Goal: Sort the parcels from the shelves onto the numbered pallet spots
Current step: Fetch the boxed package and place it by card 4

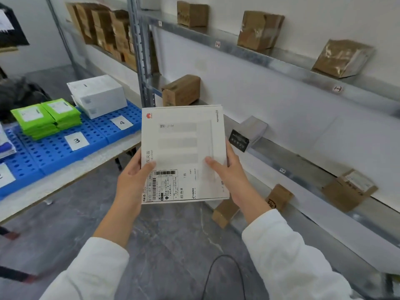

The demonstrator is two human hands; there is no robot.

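Both hands hold a flat white box (184, 146) up mid-frame. Left hand (133, 178) grips the box's left edge, thumb on its face. Right hand (229, 169) grips the right edge, thumb on the face too. Shipping label (166, 185) with barcodes sits at the box's lower left. To the left, a blue pallet (54, 152) lies on a table (86, 167), carrying card 3 (76, 140) and card 4 (121, 122). Green parcels (46, 118) are stacked behind card 3, white boxes (97, 96) behind card 4. To the right, metal shelves (249, 50) hold brown cardboard parcels (259, 30), spaced apart. Black cable (225, 255) lies on the grey floor (173, 234).
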